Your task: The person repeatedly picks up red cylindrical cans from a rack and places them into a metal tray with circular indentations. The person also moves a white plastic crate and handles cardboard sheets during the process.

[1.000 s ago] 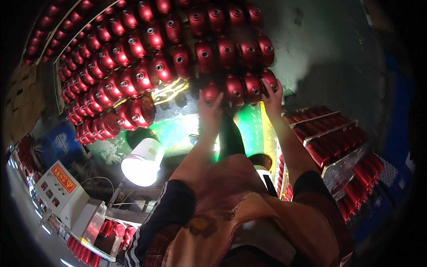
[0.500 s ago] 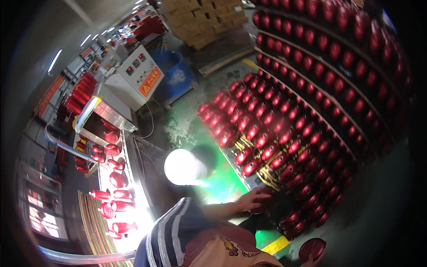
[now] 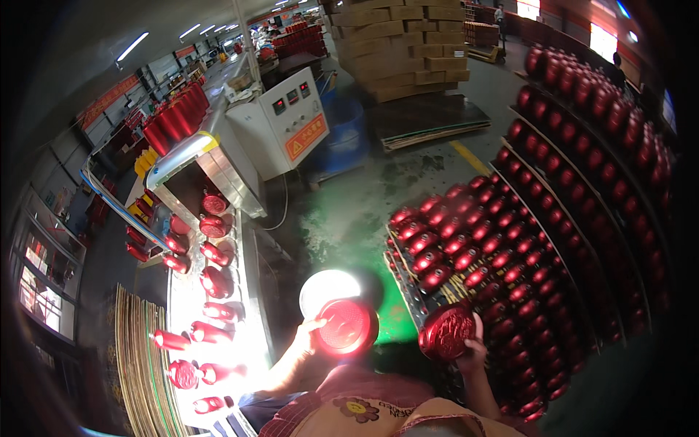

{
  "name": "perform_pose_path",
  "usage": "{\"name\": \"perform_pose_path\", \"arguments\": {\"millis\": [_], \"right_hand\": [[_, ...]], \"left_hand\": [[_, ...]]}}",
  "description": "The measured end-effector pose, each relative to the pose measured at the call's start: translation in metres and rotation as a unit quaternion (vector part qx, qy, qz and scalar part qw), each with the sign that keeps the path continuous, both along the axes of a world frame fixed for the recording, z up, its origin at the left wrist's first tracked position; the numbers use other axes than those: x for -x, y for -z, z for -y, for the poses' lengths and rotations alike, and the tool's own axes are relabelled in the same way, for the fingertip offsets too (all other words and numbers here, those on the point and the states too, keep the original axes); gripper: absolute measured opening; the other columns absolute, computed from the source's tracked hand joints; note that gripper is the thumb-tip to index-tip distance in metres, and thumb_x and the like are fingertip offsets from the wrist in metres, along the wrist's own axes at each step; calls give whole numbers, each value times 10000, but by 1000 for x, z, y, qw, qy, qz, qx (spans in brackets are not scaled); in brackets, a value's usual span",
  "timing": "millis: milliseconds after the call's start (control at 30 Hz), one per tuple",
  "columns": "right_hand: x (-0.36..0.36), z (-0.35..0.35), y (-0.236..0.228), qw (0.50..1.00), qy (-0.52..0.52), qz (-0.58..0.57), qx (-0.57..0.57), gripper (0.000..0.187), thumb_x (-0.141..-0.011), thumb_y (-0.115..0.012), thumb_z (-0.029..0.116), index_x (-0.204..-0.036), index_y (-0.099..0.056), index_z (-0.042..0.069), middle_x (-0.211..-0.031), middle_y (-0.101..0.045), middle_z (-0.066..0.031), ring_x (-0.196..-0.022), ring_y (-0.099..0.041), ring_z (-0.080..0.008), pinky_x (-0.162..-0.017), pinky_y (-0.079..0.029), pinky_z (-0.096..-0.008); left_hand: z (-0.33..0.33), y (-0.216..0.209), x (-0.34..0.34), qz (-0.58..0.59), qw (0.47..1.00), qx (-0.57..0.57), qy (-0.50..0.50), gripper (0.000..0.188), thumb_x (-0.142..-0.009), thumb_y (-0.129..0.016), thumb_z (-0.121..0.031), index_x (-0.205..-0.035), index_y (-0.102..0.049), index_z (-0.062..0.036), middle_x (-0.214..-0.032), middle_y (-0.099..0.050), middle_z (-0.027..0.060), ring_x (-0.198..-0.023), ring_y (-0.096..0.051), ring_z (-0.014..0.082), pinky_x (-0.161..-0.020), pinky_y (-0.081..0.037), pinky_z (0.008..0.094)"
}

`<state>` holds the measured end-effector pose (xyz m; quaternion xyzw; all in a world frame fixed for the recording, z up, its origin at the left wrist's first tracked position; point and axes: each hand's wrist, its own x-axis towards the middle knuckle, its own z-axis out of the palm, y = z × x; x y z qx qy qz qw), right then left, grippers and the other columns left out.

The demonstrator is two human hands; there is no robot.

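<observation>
In my left hand [image 3: 309, 336] is a flat, round red bottle [image 3: 349, 328] with a textured face, gripped at its left edge. It hangs in front of the white bucket [image 3: 320, 285], beside the lit conveyor [image 3: 251, 291]. My right hand [image 3: 475, 351] grips a second glossy red bottle [image 3: 443, 332] by its right side; raised patterning covers its face. That one is at the near edge of the stacked rows of red bottles [image 3: 477, 277]. Neither bottle's neck shows clearly. Several similar bottles [image 3: 211, 332] lie or stand on the conveyor to my left.
A metal tunnel housing [image 3: 233, 171] spans the conveyor's far end, with a control box [image 3: 284, 120] beside it. Beyond are a blue barrel [image 3: 342, 135] and stacked cartons [image 3: 408, 51]. Tall tiers of bottles [image 3: 582, 189] rise at right. Thin boards [image 3: 138, 357] stand left of the conveyor.
My left hand has swung leftward from the stack's edge with its bottle. My right hand has come up from the lower right, still holding a bottle. The head view has turned.
</observation>
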<state>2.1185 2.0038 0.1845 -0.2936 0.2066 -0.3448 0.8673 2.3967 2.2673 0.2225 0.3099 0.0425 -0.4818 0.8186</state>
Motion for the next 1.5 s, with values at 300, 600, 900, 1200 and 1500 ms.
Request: {"name": "perform_pose_path", "arguments": {"millis": [300,600,900,1200,1500], "right_hand": [[-309,-71,8,971,-221,-29,89,332,-938,-560,199,-1228,-561,37,-1155,-604,-108,-1030,-595,-227,-884,-508,-338],[-412,-78,65,812,-331,157,-454,472,-923,-567,360,-1261,-551,31,-1185,-625,-143,-1027,-623,-311,-937,-510,-424],[-452,-56,77,740,-442,150,-483,701,-904,-553,531,-1402,-433,51,-1307,-518,-222,-1147,-541,-381,-866,-501,-485],[-398,-20,101,705,-498,73,-500,589,-886,-644,355,-1374,-464,78,-1383,-428,-139,-1179,-502,-331,-924,-504,-476],[-365,-31,112,768,-562,-76,-298,445,-945,-511,415,-1191,-562,48,-1150,-606,-161,-946,-617,-324,-781,-537,-431]], "left_hand": [[-26,138,-135,-246,940,210,-106,563,-878,-592,-344,-1365,-490,-80,-1282,-575,151,-1106,-582,301,-911,-518,424],[-9,167,-195,-315,880,345,-90,667,-848,-609,-476,-1404,-457,-140,-1346,-472,228,-1055,-547,362,-825,-526,427],[-12,160,-212,-426,811,385,-110,679,-890,-541,-507,-1420,-424,-99,-1403,-427,222,-1099,-548,389,-843,-536,498],[-58,65,-159,-137,922,168,-322,505,-949,-567,-254,-1387,-448,-31,-1345,-536,180,-1203,-555,310,-1024,-465,482],[-352,-58,-88,227,664,-433,-566,595,-849,-692,-126,-1401,-479,-62,-1284,-580,127,-1116,-590,203,-989,-466,316]]}}
